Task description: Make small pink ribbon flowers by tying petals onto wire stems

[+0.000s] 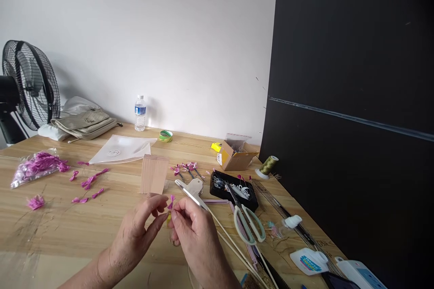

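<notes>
Near the table's front edge, a small magenta thread bow (pixel 172 202) stands upright between my hands. My right hand (pixel 195 226) is closed, its thumb and index finger pinching the bow's lower end. Just left of it is my left hand (pixel 140 223), with its fingers bent and its thumb apart from the index finger. The left thumb tip comes close to the bow; whether it touches is unclear. A bit of yellow (pixel 168 219) shows below the bow, partly hidden by the fingers. Behind my right hand lies a metal clip (pixel 194 188).
Magenta bows (pixel 88 183) and a bag of magenta thread (pixel 40 165) lie left. A wooden block (pixel 154 174) stands ahead, beside pink flower stems (pixel 190 168). To the right are scissors (pixel 249 226) on a black tray (pixel 220 185), a cardboard box (pixel 237 158) and a glue bottle (pixel 309 262).
</notes>
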A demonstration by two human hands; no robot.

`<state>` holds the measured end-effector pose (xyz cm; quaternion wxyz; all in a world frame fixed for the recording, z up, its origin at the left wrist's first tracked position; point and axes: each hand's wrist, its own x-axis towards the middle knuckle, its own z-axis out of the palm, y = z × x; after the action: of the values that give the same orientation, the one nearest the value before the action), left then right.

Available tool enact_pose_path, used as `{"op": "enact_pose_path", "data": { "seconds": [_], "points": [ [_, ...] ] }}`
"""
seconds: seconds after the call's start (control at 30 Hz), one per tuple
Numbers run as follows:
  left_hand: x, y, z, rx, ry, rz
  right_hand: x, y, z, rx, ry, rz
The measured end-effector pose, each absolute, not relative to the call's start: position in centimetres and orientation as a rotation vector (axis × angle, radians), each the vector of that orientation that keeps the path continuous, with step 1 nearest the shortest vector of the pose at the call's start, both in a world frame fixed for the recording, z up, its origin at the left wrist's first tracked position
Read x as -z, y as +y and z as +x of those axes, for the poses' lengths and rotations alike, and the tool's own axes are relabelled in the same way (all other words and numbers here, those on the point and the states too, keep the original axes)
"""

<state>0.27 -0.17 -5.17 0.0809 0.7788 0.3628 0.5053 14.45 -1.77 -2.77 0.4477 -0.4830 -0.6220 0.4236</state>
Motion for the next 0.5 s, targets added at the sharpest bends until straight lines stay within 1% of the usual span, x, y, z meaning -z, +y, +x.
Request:
{"op": "enact_pose_path", "data": {
  "seconds": [0.13,0.27,0.5],
  "points": [
    [4.5,-0.1,0.0,-1.38,0.945,2.369,2.4,-1.9,14.7,-1.074,-1.594,-1.226],
    [4.2,0.1,0.2,-1.248,0.919,2.219,1.9,-2.1,14.9,-1.127,-1.601,-1.266],
    [4.4,0.6,0.9,-1.238,0.864,1.936,1.1,-2.1,15.3,-1.177,-1.64,-1.287]
  ]
}}
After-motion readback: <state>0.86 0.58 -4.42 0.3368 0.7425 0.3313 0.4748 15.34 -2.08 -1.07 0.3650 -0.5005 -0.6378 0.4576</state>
